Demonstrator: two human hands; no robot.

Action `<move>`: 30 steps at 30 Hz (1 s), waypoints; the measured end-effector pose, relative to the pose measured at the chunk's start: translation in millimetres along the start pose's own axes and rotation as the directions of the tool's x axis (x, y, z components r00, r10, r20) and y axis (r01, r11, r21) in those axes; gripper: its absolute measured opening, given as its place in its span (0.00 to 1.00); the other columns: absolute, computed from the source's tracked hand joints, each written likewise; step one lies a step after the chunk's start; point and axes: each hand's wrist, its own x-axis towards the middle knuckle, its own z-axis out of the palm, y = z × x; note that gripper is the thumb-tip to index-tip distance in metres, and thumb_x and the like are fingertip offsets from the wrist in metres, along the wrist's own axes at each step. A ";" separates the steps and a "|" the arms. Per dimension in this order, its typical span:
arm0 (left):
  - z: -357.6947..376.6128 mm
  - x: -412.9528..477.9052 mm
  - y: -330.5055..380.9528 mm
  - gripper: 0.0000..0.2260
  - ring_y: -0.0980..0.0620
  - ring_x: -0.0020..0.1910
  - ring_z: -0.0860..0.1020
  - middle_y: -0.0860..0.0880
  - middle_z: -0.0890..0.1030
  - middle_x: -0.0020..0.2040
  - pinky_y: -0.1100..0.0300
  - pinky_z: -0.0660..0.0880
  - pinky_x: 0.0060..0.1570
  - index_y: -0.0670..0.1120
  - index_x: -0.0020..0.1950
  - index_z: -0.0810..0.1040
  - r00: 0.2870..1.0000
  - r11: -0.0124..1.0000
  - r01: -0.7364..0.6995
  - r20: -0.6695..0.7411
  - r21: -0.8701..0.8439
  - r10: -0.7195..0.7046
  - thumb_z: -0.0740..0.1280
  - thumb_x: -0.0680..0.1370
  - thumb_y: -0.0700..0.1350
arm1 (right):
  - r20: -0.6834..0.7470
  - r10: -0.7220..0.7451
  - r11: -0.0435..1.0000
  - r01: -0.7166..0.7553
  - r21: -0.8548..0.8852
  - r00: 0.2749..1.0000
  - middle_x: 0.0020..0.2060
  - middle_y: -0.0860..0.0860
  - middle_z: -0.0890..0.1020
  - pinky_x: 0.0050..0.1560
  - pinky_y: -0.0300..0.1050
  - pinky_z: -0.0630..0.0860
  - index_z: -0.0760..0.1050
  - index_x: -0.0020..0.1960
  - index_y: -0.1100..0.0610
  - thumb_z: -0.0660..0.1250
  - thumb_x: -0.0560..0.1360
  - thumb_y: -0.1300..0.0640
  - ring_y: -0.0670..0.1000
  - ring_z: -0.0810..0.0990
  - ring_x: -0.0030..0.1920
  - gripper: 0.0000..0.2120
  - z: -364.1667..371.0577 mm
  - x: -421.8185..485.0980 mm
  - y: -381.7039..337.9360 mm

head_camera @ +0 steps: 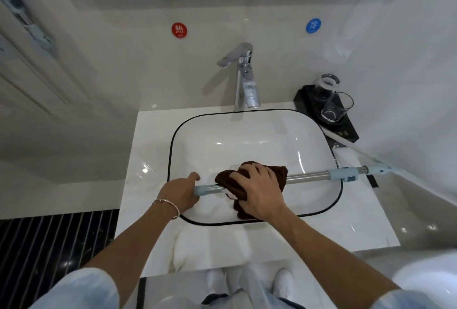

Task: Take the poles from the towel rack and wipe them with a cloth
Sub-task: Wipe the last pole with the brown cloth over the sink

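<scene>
A steel pole (306, 176) with pale blue plastic collars lies almost level across the near part of the white basin (247, 133). My left hand (181, 193) grips its left blue end over the basin's left rim. A dark brown cloth (278, 172) is wrapped over the pole's middle, and my right hand (259, 190) presses down on it with fingers curled round cloth and pole. The pole's right end reaches past the basin's right rim towards the wall.
A chrome tap (244, 78) stands behind the basin. Two drinking glasses (332, 101) sit on a black tray (346, 130) at the back right. Red and blue round stickers mark the wall. A white hose runs down the right side. Black tiled floor lies at the left.
</scene>
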 end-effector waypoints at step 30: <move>-13.0 45.9 169.6 0.15 0.48 0.45 0.75 0.50 0.71 0.46 0.59 0.67 0.43 0.49 0.52 0.72 0.924 0.962 -0.273 0.270 -0.027 0.270 0.60 0.78 0.59 | -0.076 0.286 0.958 -0.283 0.054 0.955 0.53 0.50 0.78 0.58 0.58 0.71 0.77 0.54 0.46 0.68 0.62 0.50 0.59 0.76 0.55 0.20 -55.0 -64.8 168.1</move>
